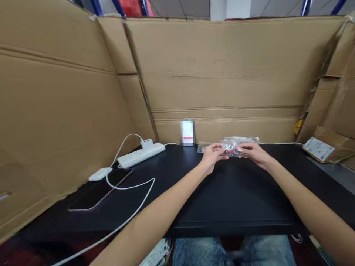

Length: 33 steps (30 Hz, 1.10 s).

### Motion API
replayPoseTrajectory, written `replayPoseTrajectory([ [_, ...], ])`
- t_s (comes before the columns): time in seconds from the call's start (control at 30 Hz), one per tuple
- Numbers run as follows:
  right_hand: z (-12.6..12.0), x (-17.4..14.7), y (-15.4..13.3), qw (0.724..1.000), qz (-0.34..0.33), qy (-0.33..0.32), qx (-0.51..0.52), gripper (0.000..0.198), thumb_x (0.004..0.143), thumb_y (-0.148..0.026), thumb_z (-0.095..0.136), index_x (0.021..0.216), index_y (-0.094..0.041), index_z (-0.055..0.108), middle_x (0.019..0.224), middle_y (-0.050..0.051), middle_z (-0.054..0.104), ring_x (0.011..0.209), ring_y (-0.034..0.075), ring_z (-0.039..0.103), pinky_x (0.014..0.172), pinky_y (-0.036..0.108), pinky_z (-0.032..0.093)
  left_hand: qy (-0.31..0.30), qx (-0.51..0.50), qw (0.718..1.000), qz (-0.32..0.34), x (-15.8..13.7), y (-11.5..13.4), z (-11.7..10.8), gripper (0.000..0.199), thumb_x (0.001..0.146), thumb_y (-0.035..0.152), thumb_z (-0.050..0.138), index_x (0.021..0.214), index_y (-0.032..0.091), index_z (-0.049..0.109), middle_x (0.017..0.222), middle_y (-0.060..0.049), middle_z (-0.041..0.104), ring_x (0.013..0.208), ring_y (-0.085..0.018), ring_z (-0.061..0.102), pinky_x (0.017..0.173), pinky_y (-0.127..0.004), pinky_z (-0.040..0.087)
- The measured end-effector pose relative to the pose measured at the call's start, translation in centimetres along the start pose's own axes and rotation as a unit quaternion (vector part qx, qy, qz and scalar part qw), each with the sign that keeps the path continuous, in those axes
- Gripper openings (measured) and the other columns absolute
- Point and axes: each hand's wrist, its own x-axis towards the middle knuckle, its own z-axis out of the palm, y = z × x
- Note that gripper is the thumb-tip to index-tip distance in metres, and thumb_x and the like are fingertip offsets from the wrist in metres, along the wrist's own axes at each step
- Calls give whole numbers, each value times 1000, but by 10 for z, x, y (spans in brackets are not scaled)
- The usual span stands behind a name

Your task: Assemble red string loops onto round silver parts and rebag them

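Both of my hands are at a clear plastic bag (230,143) near the back of the black tabletop. Small red bits show through the crinkled plastic between my fingertips, too small to name. My left hand (213,157) pinches the bag's left side, its fingers bent and pointing right. From the other side my right hand (254,153) grips the bag with thumb and fingers drawn together. Another flat piece of clear plastic (201,148) lies just behind my left hand, partly covered by it.
Cardboard walls (222,74) surround the black table (235,199). A phone-like device with a blurred screen (188,132) leans at the back. On the left are a white power strip (141,154), a white cable (133,215) and a dark tablet-like slab (101,192). A labelled brown package (321,147) lies right.
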Motion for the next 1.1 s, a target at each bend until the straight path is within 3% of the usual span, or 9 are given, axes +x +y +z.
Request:
replayPoseTrajectory([
  [0.3,6,1,10,998,8,26,-52,30,62,-39,81,82,-17,78,77,7,70,70,16,60,66,31,51,-31,46,998,21,-1,-1,0,24,68,18,78,80,11,58,70,-3,62,60,-13,62,54,-28,57],
  [0.5,7,4,14,997,5,44,-56,24,60,-34,81,77,-17,77,75,6,72,70,17,63,71,32,51,-26,125,992,3,2,-4,-3,15,79,22,68,77,12,57,63,-2,61,52,-11,58,49,-24,53],
  [0.6,3,7,14,995,3,94,-32,22,59,-31,82,74,-16,76,80,7,72,74,16,64,70,28,52,-7,148,989,-11,5,-3,-6,10,82,17,62,75,13,57,63,-2,61,51,-10,57,47,-22,50],
  [0.77,-16,10,12,968,16,242,68,13,63,-23,79,70,-14,73,78,7,72,66,14,65,60,24,54,44,182,982,-39,8,0,-12,16,77,9,62,61,12,57,51,3,49,40,-6,44,35,-17,37],
  [0.87,-27,10,11,940,21,324,104,8,65,-17,77,65,-14,70,69,6,70,60,12,64,54,21,54,47,135,984,-107,7,0,-13,17,77,8,61,61,10,57,56,-1,56,41,-7,50,39,-20,43],
  [1.0,-32,10,9,926,26,357,125,7,66,-13,75,64,-14,68,64,4,68,56,11,63,49,18,53,21,106,980,-167,5,-2,-13,8,78,5,61,71,6,61,76,-14,69,57,-15,67,56,-26,56],
  [1.1,-28,11,9,931,27,346,114,5,67,-14,74,65,-14,69,64,5,68,55,11,62,49,18,53,-25,115,981,-155,5,-4,-15,4,78,4,62,80,6,59,86,-17,70,61,-19,69,58,-29,58],
])
